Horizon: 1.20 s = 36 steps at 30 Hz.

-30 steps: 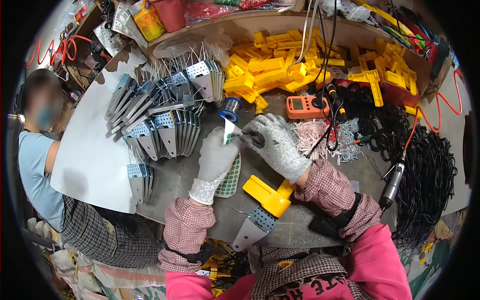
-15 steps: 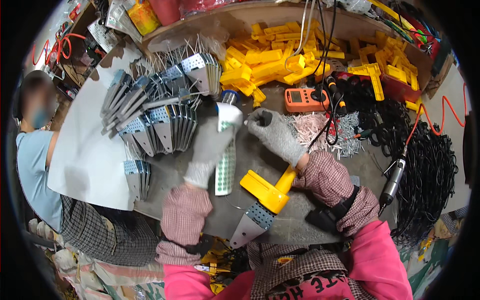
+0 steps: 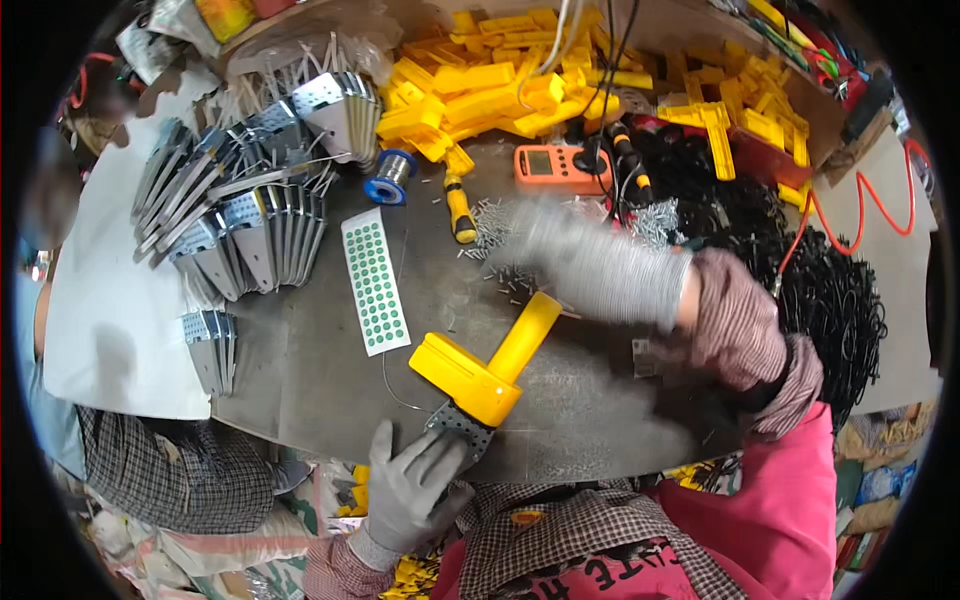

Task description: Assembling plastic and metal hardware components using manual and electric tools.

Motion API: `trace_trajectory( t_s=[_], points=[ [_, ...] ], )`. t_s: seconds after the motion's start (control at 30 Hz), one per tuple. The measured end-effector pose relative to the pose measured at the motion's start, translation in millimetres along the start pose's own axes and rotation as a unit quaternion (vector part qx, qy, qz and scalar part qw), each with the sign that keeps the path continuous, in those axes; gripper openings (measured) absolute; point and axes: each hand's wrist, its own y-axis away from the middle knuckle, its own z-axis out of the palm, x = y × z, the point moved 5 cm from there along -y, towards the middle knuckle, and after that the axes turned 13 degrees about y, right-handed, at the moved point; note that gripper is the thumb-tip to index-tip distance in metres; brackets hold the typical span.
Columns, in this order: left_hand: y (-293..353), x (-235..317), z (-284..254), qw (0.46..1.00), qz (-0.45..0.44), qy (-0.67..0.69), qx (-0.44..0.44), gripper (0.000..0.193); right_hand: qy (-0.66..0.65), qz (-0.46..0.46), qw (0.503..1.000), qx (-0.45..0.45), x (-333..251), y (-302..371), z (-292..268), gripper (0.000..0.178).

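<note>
"Left hand (image 3: 415, 480) and right hand (image 3: 590, 260), grey-gloved, head view: well apart. Left: fingers on a perforated metal plate (image 3: 462, 432). Right: blurred, above the worktop (image 3: 300, 370), near loose screws (image 3: 490, 225)."

"Closed on anything?"

"Left: contact plain, grip cannot be told, the fingers covering part of the plate. Right: too smeared to tell whether it holds anything."

"Main piece?"

"Yellow housing (image 3: 470, 380), one, with long arm: lying on the near part of the worktop, meeting the plate; whether fastened, cannot be told. Thin wire (image 3: 387, 385), one: curving from beside the plate toward the near end of a sticker sheet (image 3: 375, 282), white with green dots."

"Neighbouring stock?"

"Spool (image 3: 391, 178), blue, wound with wire: beyond the sheet. Screwdriver (image 3: 459, 208), yellow and black: beside the screws. Multimeter (image 3: 562, 168), orange: beyond the right hand."

"Hazards?"

"Three, by judgement. First: housing and plate could tip off the near edge, should the left hand pull or bear down there. Second: the wire could snag or tear loose, should the housing be turned while it is caught. Third: screws could scatter, or the screwdriver roll, should the right hand brush them."
</note>
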Motion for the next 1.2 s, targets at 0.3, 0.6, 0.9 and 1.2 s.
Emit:
trace_trajectory(
  t_s=[0.3, 0.6, 0.9, 1.2],
  points=[
    [-177.4, -11.1, 94.1, 0.973, -0.152, -0.14, 0.103, 0.005, 0.154, 0.104, 0.982, -0.021, 222.4, 12.4, 55.9, 0.024],
    [-111.7, 31.1, 33.5, 0.92, -0.165, -0.143, 0.327, 0.021, -0.095, 0.088, 0.975, 0.181, 173.4, -10.6, -18.6, 0.022],
    [497.1, -94.5, 224.6, 0.816, -0.562, -0.09, 0.103, 0.029, -0.347, -0.288, 0.869, -0.203, -169.2, 87.5, -42.4, 0.038],
    [352.0, -135.5, 185.1, 0.97, -0.129, -0.186, -0.086, 0.027, -0.431, -0.024, 0.893, -0.128, -142.3, 113.3, 22.9, 0.032]
  ],
)
